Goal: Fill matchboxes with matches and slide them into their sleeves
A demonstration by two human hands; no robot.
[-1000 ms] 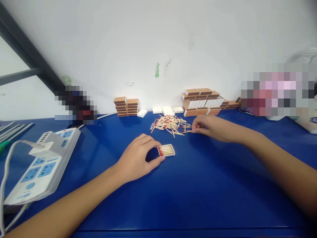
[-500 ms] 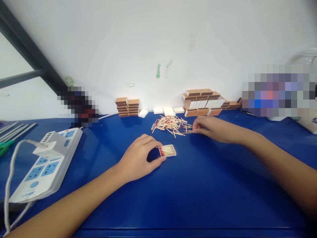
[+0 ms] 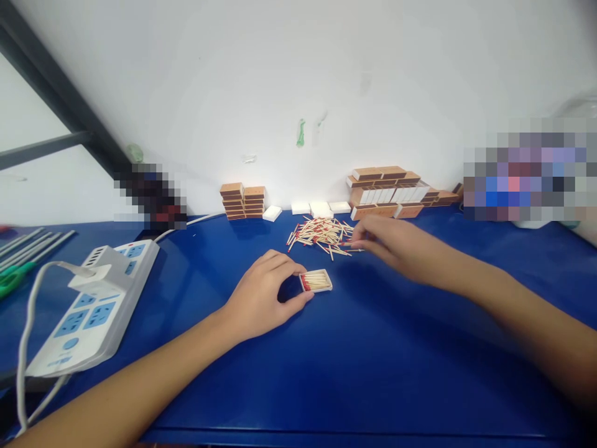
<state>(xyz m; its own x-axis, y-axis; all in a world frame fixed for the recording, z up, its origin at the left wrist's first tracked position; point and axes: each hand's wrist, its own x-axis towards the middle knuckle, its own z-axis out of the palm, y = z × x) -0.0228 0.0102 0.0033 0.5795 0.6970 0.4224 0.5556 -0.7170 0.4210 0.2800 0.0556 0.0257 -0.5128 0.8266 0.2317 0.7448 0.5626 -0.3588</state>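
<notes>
My left hand (image 3: 268, 295) holds a small white matchbox tray (image 3: 331, 281) on the blue table, thumb and fingers on its left end. Several red-headed matches (image 3: 316, 280) lie side by side in the tray, heads to the left. Beyond it, a loose pile of matches (image 3: 321, 233) is spread on the table. At the pile's right edge, my right hand (image 3: 389, 246) is closed in a pinch. A matchstick (image 3: 347, 243) reaches out from its fingertips towards the pile.
Stacked matchboxes (image 3: 242, 202) stand by the wall at left, a larger matchbox stack (image 3: 387, 194) at right. White trays (image 3: 320, 209) sit between them. A power strip (image 3: 97, 323) with a white cable (image 3: 24, 348) lies left, near green-handled scissors (image 3: 13, 278) and grey rods (image 3: 37, 246).
My right hand has shifted slightly left and nearer to me at the edge of the pile. My left hand still keeps the tray in place. The view has shifted slightly.
</notes>
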